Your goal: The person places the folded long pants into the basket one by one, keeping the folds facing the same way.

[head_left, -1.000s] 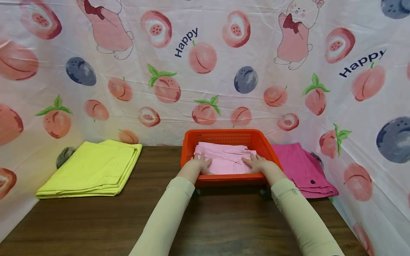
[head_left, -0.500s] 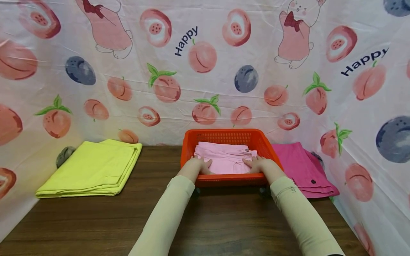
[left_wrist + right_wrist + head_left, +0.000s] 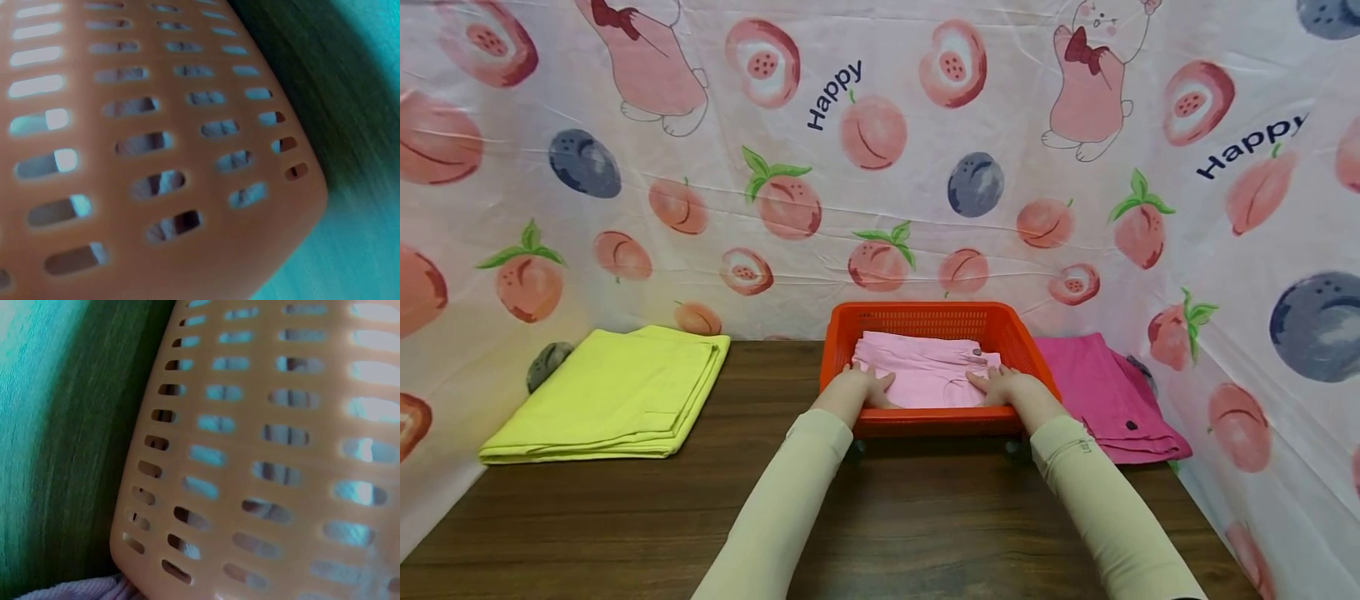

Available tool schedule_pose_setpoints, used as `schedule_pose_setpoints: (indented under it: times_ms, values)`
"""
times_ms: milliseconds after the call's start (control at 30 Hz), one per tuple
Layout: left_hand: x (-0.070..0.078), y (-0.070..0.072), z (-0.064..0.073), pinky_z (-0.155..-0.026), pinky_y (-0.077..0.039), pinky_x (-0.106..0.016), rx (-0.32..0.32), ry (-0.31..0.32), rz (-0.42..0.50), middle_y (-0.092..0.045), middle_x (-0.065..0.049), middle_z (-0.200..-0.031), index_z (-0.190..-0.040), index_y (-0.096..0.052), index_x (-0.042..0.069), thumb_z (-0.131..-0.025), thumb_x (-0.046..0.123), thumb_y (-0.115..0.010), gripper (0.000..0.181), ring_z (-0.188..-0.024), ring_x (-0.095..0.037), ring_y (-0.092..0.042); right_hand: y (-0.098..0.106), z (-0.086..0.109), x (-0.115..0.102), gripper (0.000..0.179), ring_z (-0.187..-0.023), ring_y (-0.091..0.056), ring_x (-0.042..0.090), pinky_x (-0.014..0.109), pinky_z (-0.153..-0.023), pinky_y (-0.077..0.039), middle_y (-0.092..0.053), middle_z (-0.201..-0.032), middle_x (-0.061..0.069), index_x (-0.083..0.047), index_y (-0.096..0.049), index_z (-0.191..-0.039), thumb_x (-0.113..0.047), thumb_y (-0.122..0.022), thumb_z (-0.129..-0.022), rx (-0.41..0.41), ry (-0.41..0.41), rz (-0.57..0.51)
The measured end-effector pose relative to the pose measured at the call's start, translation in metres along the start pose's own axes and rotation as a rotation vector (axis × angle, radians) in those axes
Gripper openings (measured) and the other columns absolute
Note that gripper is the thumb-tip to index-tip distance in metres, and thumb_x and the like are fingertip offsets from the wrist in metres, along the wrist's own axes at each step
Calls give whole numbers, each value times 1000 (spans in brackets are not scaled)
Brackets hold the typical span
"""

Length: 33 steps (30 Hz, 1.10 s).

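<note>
A red-orange slotted plastic basket (image 3: 925, 422) stands at the back of the table, with a folded light pink garment (image 3: 928, 367) inside; a small dark button shows near its right edge. My left hand (image 3: 868, 387) reaches over the front-left rim and rests on the garment's left side, thumb spread across the cloth. On the opposite side, my right hand (image 3: 1000, 387) touches the garment, its thumb pointing inward. The outer fingers are partly hidden beside the cloth. Both wrist views are filled by the slotted basket wall (image 3: 187, 262) (image 3: 237, 487), and the hands are hidden there.
A folded yellow garment (image 3: 610, 392) lies at the left of the brown wooden table (image 3: 917, 517). Right of the basket lies a folded magenta garment (image 3: 1108, 400) with a dark button, partly behind the basket. A fruit-printed cloth (image 3: 880, 208) hangs around the back and sides.
The right hand's fingers, seen spread on the pink garment one second ago, have slid down beside its edge. The basket and the other garments have stayed in place.
</note>
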<state>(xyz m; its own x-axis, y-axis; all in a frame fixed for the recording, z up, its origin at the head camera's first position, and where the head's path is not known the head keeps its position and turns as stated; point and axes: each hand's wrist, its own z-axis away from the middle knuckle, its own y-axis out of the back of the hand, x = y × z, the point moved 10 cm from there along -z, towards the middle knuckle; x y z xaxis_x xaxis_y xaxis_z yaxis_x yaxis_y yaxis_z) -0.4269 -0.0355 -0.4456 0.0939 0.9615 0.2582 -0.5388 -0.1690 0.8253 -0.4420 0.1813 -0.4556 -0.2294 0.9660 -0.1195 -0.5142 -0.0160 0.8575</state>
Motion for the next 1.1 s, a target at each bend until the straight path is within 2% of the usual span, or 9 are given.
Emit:
schedule_pose_setpoints:
  times_ms: [167,400,533,633,733,833,933,1033,1100]
  values:
    - [-1,1,0,-113,-2,-52,-11,0,9,-4,-12,-160,-153,-20,30,-83,57,-61,86,-142,-39,8,-6,-15,9,83,-139,-3,49,62,-108,-6,-8,-153,31,-14,-17,-154,-45,-58,-89,-4,-6,23]
    - [-3,3,-1,-111,-5,-56,-20,14,64,-4,-11,-160,-153,-22,31,-81,53,-66,87,-142,-40,10,-2,-2,-1,81,-140,-2,47,60,-110,-5,-7,-153,31,-13,-15,-154,-44,-56,-91,-30,-30,-9]
    - [-3,2,-3,-112,-1,-53,-32,1,17,-4,-11,-160,-153,-20,31,-82,54,-65,87,-142,-39,10,-2,1,-3,82,-139,-2,48,62,-108,-6,-7,-153,31,-14,-16,-154,-46,-57,-91,-34,-26,-32]
    - [-4,2,-6,-112,2,-51,-30,-8,-17,-3,-11,-160,-154,-20,30,-84,55,-63,86,-142,-39,9,-4,-5,1,83,-140,-1,47,63,-108,-6,-7,-154,29,-17,-17,-154,-49,-57,-89,-15,-22,-34]
    - [-3,1,-7,-111,4,-53,-37,-17,-21,-3,-13,-159,-154,-19,27,-83,57,-62,88,-142,-40,9,0,0,-5,83,-139,-3,48,63,-108,-8,-9,-153,31,-14,-19,-154,-48,-58,-89,21,8,-21]
    - [1,-2,-10,-110,6,-57,-31,-61,-85,-6,-15,-159,-154,-20,24,-84,60,-58,87,-143,-39,5,11,13,-19,83,-138,-8,51,64,-107,-12,-15,-151,33,-8,-24,-152,-47,-60,-88,97,79,-36]
    - [9,-2,-9,-109,4,-59,8,-135,-138,-11,-14,-158,-154,-24,23,-87,61,-54,83,-144,-35,0,23,22,-28,83,-137,-12,51,67,-104,-15,-23,-150,31,-7,-33,-149,-50,-64,-85,219,154,-73]
    - [21,1,-7,-110,-1,-58,46,-255,-88,-18,-8,-158,-151,-31,24,-89,54,-57,74,-144,-30,-7,33,27,-32,81,-137,-14,49,71,-101,-16,-22,-151,29,-11,-44,-145,-52,-70,-80,331,194,-111]
    - [28,-2,-5,-112,-5,-55,24,-331,-17,-19,-5,-158,-150,-34,24,-90,48,-59,69,-144,-26,-11,38,29,-36,77,-137,-16,48,71,-100,-17,-20,-152,28,-13,-50,-141,-52,-73,-78,383,237,-116]
